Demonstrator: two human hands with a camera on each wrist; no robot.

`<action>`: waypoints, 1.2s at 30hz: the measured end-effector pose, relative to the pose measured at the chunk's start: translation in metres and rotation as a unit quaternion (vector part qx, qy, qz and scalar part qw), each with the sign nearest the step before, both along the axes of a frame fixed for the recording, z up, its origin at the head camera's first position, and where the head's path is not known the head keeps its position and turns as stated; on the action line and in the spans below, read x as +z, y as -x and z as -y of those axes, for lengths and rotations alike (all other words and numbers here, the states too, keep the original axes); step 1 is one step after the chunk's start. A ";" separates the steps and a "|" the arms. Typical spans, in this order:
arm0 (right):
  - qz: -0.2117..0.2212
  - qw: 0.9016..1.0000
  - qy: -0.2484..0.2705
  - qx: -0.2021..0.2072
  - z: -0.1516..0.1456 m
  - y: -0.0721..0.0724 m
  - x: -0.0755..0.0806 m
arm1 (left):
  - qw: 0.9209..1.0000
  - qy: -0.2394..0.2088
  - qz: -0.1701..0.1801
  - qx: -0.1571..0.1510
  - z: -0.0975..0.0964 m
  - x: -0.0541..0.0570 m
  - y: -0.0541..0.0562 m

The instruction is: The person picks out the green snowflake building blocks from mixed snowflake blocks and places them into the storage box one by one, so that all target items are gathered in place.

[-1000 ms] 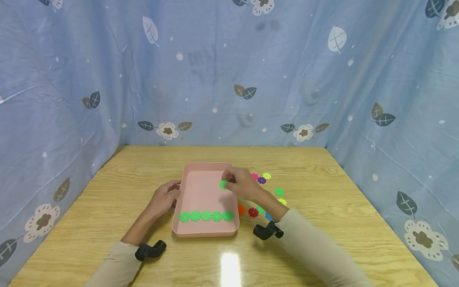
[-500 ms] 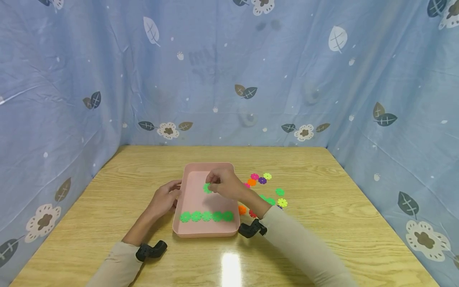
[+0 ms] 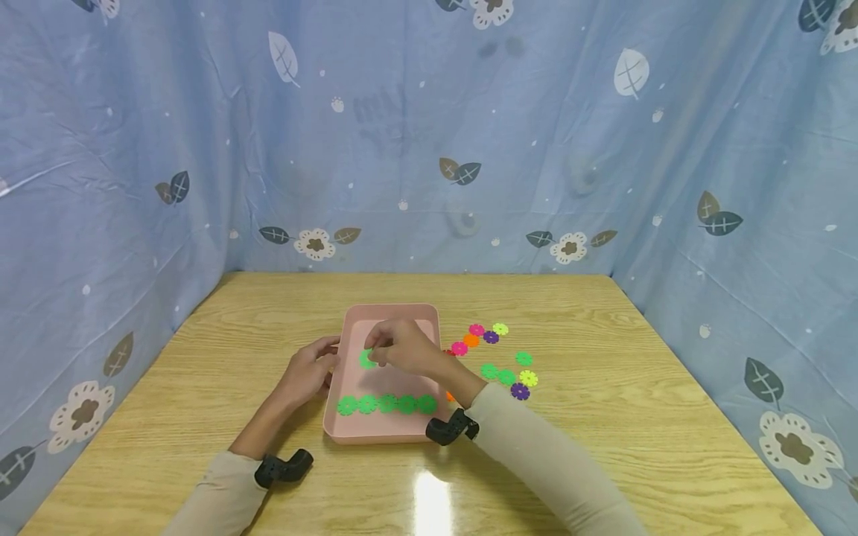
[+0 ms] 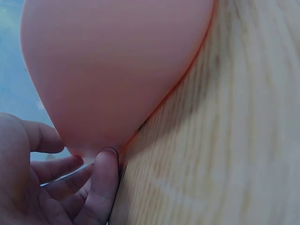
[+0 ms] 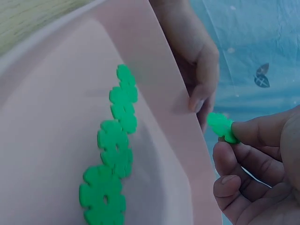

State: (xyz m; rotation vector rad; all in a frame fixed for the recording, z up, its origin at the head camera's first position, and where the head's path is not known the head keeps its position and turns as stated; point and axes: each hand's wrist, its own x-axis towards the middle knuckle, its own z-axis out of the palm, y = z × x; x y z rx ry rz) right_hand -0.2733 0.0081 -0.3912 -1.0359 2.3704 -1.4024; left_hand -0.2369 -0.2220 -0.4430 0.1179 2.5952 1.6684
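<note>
In the head view, my right hand (image 3: 404, 348) is over the upper part of a pink tray (image 3: 338, 415). Thumb and forefinger pinch a green flower-shaped interlocking disc (image 5: 222, 126), held up off the tray floor. Along the tray's near end lies a row of several matching green discs (image 3: 387, 403), seen overlapping or touching in the right wrist view. My left hand (image 3: 307, 374) rests at the tray's left side, its fingertips and thumb touching the outer wall. That wall (image 4: 117, 65) fills much of the left wrist view.
Right of the tray, loose flower discs lie scattered on the wooden table (image 3: 590, 387): a pink one (image 3: 477, 329), a purple one (image 3: 520, 391), a yellow one (image 3: 528, 378), green and orange ones among them. My right forearm covers some. A blue curtain (image 3: 429, 149) hangs behind.
My right hand has moved left across the tray with the green disc, and slightly toward me. More of the loose discs have come into sight behind the forearm. My left hand stays put.
</note>
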 end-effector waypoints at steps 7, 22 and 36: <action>0.037 0.999 0.002 0.012 0.012 0.001 -0.003 | 1.000 0.004 0.000 -0.002 0.000 0.002 -0.001; 0.074 0.996 -0.058 -0.009 0.036 -0.009 -0.016 | 1.000 0.004 -0.012 -0.010 0.000 0.005 -0.003; 0.111 0.990 -0.067 -0.050 0.041 -0.011 -0.028 | 1.000 0.001 -0.003 -0.001 -0.001 0.004 -0.003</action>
